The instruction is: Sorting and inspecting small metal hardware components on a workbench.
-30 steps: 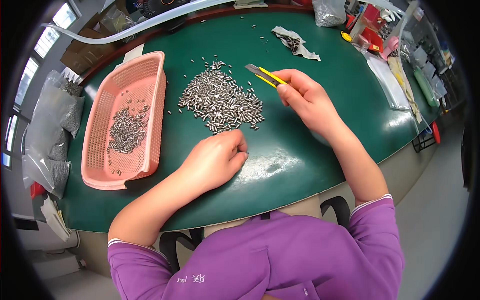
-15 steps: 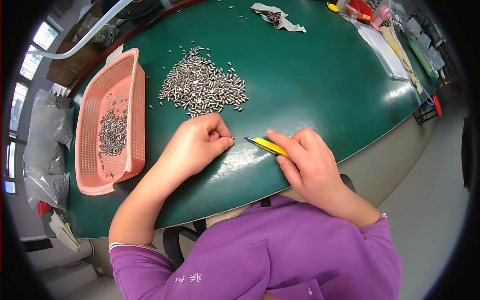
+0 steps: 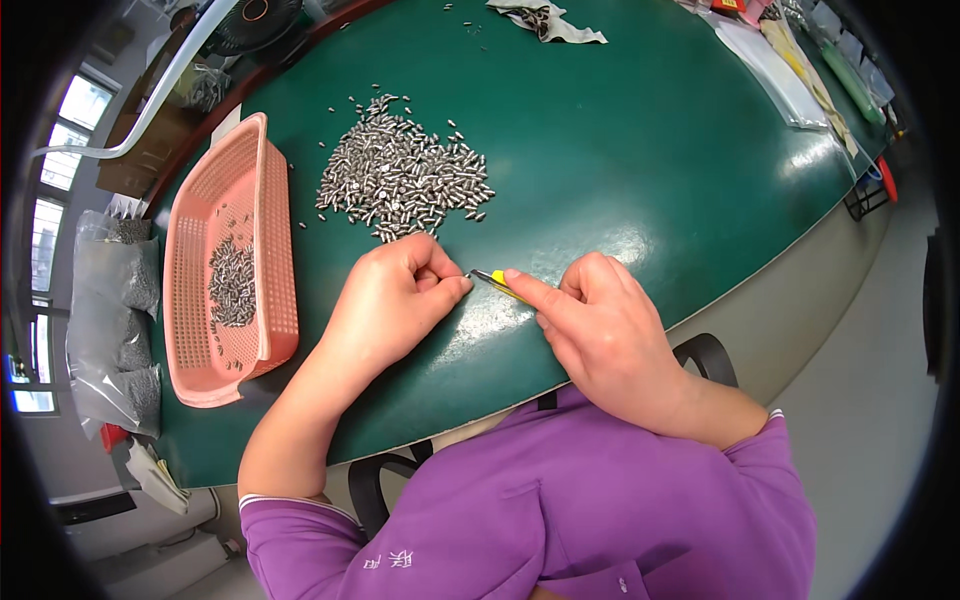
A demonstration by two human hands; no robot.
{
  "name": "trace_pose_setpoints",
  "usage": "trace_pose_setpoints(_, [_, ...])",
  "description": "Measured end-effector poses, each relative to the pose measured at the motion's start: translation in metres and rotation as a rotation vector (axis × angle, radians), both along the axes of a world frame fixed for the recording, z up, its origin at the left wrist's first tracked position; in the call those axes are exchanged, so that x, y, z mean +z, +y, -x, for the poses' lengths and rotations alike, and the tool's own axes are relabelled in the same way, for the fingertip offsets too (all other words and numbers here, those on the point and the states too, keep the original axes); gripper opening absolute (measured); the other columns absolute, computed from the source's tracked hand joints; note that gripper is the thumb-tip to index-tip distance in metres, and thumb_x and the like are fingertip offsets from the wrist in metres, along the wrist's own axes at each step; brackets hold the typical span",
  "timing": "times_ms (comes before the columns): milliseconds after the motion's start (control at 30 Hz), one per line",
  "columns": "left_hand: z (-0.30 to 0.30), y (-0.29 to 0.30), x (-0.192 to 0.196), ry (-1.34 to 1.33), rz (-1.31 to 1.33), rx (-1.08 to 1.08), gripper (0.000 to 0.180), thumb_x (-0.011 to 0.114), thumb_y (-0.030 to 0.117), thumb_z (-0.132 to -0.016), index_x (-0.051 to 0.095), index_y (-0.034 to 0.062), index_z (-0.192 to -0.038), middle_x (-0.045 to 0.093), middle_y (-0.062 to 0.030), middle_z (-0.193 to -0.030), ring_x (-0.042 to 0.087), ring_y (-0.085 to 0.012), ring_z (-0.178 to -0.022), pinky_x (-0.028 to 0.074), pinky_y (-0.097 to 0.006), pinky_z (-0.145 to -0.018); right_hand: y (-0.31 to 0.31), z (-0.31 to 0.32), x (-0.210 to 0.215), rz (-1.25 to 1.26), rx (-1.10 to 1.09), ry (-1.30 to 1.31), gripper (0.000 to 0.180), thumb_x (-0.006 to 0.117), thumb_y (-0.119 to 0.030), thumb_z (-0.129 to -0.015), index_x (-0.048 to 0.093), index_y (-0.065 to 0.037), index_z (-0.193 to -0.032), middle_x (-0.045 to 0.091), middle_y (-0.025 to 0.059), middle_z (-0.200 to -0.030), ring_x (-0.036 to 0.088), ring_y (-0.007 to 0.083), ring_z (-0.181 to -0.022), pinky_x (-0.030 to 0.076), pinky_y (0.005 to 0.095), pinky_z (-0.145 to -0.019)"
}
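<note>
Glossy green covers the work surface (image 3: 620, 150). Above it, the left hand (image 3: 400, 297) pinches a small metal pin (image 3: 469, 275) between thumb and forefinger. Just beside, the right hand (image 3: 612, 322) grips a yellow utility knife (image 3: 508, 285), its tip at the pin. Beyond the left hand lies a heap of silvery pins (image 3: 405, 180); farther left, a pink perforated plastic basket (image 3: 279, 285) holds more pins (image 3: 233, 287). Filled clear plastic bags (image 3: 105, 290) stand at the far left.

A cardboard box (image 3: 140, 172) sits near what seems a black fan (image 3: 256, 30).
</note>
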State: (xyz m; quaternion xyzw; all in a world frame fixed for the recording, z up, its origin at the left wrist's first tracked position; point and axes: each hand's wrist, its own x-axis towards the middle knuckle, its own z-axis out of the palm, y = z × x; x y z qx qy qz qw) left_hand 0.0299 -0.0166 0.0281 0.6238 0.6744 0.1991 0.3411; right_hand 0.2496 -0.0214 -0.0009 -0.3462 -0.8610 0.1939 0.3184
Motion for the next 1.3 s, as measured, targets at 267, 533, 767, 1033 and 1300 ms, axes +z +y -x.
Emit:
trace_pose_setpoints(267, [-0.001,0.0,0.0,0.008,-0.007,0.01,0.015,0.071,0.014,-0.076,0.064,0.0001,-0.077,0.053,-0.0031,-0.059,0.048,-0.0097,-0.053,0.042,-0.028,-0.052,0.001,-0.001,-0.003,0.0,0.009,-0.017,0.044,0.062,-0.001,-0.075,0.062,-0.008,-0.119,0.043,0.0076,-0.082,0.048,0.024,-0.076,0.041,0.0352,-0.066])
trace_pose_setpoints(533, [-0.003,0.001,0.0,-0.025,0.018,0.033,0.014,0.072,0.008,-0.077,0.061,0.0008,-0.073,0.047,0.0046,-0.058,0.042,-0.0034,-0.055,0.037,-0.023,-0.05,0.011,-0.002,-0.003,-0.035,0.061,-0.019,0.043,0.064,0.0,-0.074,0.062,-0.006,-0.116,0.043,0.0081,-0.081,0.048,0.0238,-0.075,0.042,0.0336,-0.064])
trace_pose_setpoints(767, [-0.003,0.002,0.003,-0.031,0.046,0.029,0.014,0.073,0.008,-0.076,0.061,0.0012,-0.073,0.048,0.0045,-0.058,0.042,-0.0036,-0.055,0.037,-0.023,-0.05,0.022,-0.005,0.01,0.075,0.152,-0.052,0.043,0.064,0.002,-0.073,0.064,-0.007,-0.115,0.045,0.0086,-0.08,0.049,0.0241,-0.071,0.043,0.0348,-0.061])
trace_pose_setpoints(1033, [0.001,0.004,0.002,-0.027,0.068,0.007,0.012,0.072,0.009,-0.078,0.062,0.002,-0.075,0.047,0.0052,-0.059,0.042,-0.0031,-0.057,0.037,-0.022,-0.052,0.021,-0.007,0.009,0.119,0.15,-0.102,0.039,0.062,-0.002,-0.077,0.063,-0.008,-0.116,0.047,0.0106,-0.082,0.05,0.0275,-0.073,0.043,0.0372,-0.064])
trace_pose_setpoints(1300, [0.015,0.007,-0.015,-0.436,0.015,0.058,0.013,0.059,0.014,-0.091,0.059,0.0027,-0.098,0.049,0.0076,-0.073,0.039,-0.0014,-0.059,0.032,-0.019,-0.053,0.055,-0.029,0.019,-0.124,-0.369,-0.116,0.035,0.061,-0.006,-0.083,0.06,-0.011,-0.118,0.051,0.0118,-0.088,0.055,0.0293,-0.083,0.047,0.0399,-0.073])
